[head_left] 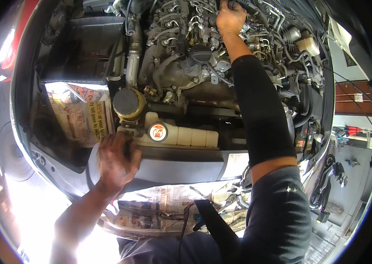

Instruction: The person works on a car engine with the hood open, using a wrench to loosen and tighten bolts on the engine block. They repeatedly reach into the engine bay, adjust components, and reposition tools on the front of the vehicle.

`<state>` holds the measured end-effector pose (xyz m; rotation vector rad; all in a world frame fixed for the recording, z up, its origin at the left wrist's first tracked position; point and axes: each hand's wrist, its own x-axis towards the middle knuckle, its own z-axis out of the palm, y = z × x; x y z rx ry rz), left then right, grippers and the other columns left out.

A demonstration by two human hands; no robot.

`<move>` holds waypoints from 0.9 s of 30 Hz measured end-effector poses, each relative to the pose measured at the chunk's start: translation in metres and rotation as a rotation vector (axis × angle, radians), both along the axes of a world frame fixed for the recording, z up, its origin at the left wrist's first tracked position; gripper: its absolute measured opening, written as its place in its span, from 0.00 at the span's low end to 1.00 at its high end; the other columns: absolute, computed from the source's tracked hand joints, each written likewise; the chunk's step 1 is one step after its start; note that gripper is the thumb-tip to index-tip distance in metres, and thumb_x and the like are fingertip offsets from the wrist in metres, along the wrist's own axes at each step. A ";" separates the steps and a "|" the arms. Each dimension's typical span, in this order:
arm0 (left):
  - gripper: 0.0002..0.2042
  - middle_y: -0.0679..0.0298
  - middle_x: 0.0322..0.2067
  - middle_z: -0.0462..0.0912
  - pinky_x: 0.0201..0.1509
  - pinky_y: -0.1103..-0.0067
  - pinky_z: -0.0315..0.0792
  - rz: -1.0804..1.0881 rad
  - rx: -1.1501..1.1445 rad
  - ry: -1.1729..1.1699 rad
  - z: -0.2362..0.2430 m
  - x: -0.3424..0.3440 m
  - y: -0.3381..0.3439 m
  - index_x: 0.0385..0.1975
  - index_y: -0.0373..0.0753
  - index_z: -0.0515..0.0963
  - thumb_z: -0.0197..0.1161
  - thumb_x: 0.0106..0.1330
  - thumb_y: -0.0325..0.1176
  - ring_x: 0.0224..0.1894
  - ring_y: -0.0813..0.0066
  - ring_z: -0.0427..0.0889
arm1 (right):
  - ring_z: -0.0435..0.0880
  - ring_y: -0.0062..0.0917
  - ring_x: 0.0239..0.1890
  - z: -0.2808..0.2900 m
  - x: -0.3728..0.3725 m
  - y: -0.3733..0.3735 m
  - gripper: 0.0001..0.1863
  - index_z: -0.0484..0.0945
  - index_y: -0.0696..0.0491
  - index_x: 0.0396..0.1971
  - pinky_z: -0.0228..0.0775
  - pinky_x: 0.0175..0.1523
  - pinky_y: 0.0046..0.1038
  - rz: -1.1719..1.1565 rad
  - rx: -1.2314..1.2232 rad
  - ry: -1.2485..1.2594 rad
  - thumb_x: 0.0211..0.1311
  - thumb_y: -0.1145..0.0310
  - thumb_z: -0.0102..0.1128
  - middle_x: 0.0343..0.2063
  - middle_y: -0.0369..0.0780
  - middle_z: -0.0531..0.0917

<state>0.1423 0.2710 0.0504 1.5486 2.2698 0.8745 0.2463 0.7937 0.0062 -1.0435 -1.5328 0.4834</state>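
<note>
My left hand (117, 159) rests on the dark front panel (177, 165) of an open engine bay, fingers lying over its edge and thumb apart. Just beyond it stand a round dark-capped filler (127, 104) and a cream plastic reservoir (194, 136) with a labelled cap (157, 131). Stretched far forward, my right hand (231, 18) is among the pipes and hoses at the far side of the engine (168, 66). Its fingers are curled together at the picture's top edge, and what they grip is hidden. A black oil filler cap (200, 54) sits nearer on the engine.
Newspaper (80, 112) lies in the left of the bay, below an open black box (85, 48). More newspaper (168, 207) with several tools is spread before my body. A small fluid reservoir (308, 45) is at the right. Beyond the fender, a folded scooter-like object (328, 185) is on the floor.
</note>
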 end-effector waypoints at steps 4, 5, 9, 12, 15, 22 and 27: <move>0.05 0.48 0.32 0.84 0.45 0.55 0.76 -0.013 -0.033 -0.016 0.001 -0.003 -0.004 0.36 0.37 0.80 0.65 0.62 0.29 0.38 0.44 0.83 | 0.90 0.50 0.34 0.004 -0.001 0.006 0.26 0.87 0.65 0.39 0.79 0.48 0.44 -0.071 -0.065 -0.151 0.68 0.51 0.73 0.30 0.56 0.90; 0.06 0.48 0.31 0.85 0.46 0.55 0.77 -0.002 0.014 0.051 0.001 -0.001 -0.004 0.35 0.37 0.80 0.65 0.62 0.30 0.38 0.44 0.84 | 0.89 0.49 0.36 0.002 0.002 0.001 0.29 0.87 0.67 0.44 0.79 0.50 0.42 -0.035 -0.102 -0.047 0.68 0.49 0.75 0.29 0.55 0.90; 0.06 0.50 0.32 0.85 0.49 0.56 0.76 0.023 -0.024 0.044 0.001 0.000 -0.003 0.34 0.38 0.78 0.65 0.61 0.31 0.38 0.45 0.84 | 0.81 0.26 0.28 0.014 0.014 -0.006 0.19 0.84 0.62 0.37 0.76 0.39 0.31 0.227 -0.210 0.223 0.70 0.59 0.77 0.29 0.42 0.88; 0.06 0.51 0.31 0.85 0.48 0.56 0.76 0.012 0.036 0.071 -0.001 0.000 -0.002 0.33 0.38 0.78 0.66 0.60 0.31 0.37 0.45 0.84 | 0.78 0.20 0.23 0.035 0.031 -0.003 0.08 0.83 0.56 0.35 0.78 0.34 0.29 0.414 -0.264 0.558 0.74 0.69 0.73 0.28 0.37 0.87; 0.07 0.51 0.30 0.85 0.46 0.56 0.76 -0.004 0.037 0.098 -0.002 -0.001 -0.002 0.34 0.38 0.79 0.66 0.59 0.31 0.35 0.46 0.83 | 0.77 0.18 0.23 0.057 0.032 0.010 0.07 0.84 0.55 0.40 0.78 0.36 0.30 0.378 -0.321 0.435 0.76 0.67 0.71 0.32 0.36 0.89; 0.06 0.52 0.30 0.83 0.44 0.56 0.74 -0.034 0.004 0.057 0.003 -0.003 0.002 0.33 0.38 0.78 0.65 0.59 0.31 0.34 0.46 0.81 | 0.72 0.17 0.21 0.067 0.005 0.047 0.08 0.84 0.57 0.46 0.71 0.33 0.28 0.486 -0.399 0.344 0.78 0.68 0.68 0.42 0.38 0.91; 0.05 0.55 0.27 0.81 0.43 0.58 0.75 -0.033 -0.012 0.087 0.006 -0.004 0.006 0.31 0.40 0.78 0.65 0.58 0.32 0.32 0.48 0.80 | 0.72 0.17 0.23 0.060 0.001 0.080 0.09 0.85 0.59 0.48 0.66 0.31 0.28 0.637 -0.446 0.441 0.80 0.68 0.64 0.35 0.36 0.87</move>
